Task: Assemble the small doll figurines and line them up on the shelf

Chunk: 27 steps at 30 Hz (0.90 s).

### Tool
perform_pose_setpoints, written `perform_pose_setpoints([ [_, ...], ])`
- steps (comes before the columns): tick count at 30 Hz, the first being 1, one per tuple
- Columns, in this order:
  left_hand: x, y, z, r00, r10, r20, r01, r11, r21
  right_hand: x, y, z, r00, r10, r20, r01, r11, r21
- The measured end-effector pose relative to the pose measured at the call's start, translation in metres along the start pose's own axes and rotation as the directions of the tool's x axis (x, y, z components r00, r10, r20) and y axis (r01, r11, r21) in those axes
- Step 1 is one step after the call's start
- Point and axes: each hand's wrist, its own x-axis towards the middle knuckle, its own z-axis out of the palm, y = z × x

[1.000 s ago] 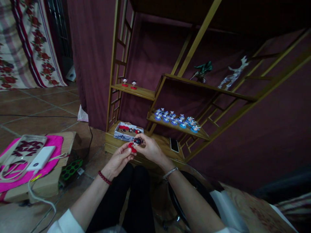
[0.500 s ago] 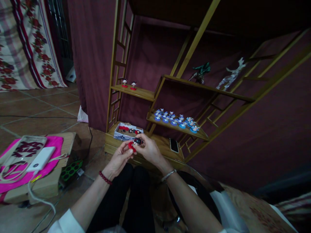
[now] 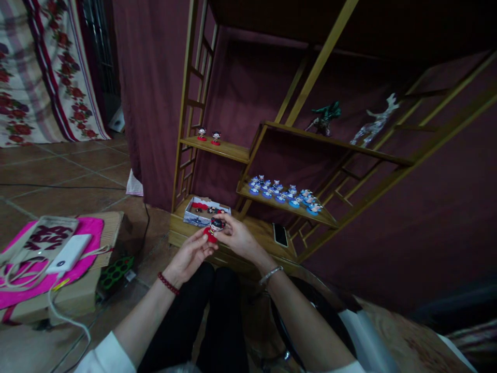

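Between my two hands is a small doll figurine (image 3: pixel 216 225) with black hair and a round red base. My left hand (image 3: pixel 191 256) pinches the red base from below left. The fingers of my right hand (image 3: pixel 237 237) close on the figurine's head and side from the right. The figurine stands nearly upright, just in front of a cardboard box (image 3: pixel 194 216). In that box lie red bases and several dark-haired pieces. Two similar figurines (image 3: pixel 201 133) with red bases stand on the upper left shelf (image 3: pixel 233 151).
Several blue-based figurines (image 3: pixel 280 198) crowd the middle shelf. A phone (image 3: pixel 280 234) lies on the bottom board. Higher up stand a green statuette (image 3: pixel 326 118) and a clear deer ornament (image 3: pixel 375 122). At left, a cardboard box table (image 3: pixel 83 290) holds a white power bank (image 3: pixel 69 253) with cables.
The figurine has turned from a tilted pose to nearly upright in my hands. My left fingers have shifted lower on its base. The camera view has moved slightly.
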Motion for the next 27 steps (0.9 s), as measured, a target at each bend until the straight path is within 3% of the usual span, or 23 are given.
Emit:
perform_pose_setpoints([
  [9, 0.007, 0.006, -0.002, 1.0, 0.019, -0.014, -0.019, 1.0, -0.012, 0.011, 0.001, 0.001, 0.999, -0.025, -0.035, 0.03, 0.987, 0.16],
  [17, 0.019, 0.021, 0.008, 0.999, 0.033, -0.041, -0.034, 0.999, -0.017, 0.027, 0.002, -0.004, 0.998, -0.019, -0.058, 0.027, 0.987, 0.156],
  [27, 0.04, 0.039, 0.014, 0.994, 0.046, -0.096, -0.045, 0.999, 0.013, 0.049, 0.001, -0.01, 0.992, -0.106, -0.064, 0.115, 0.98, 0.162],
])
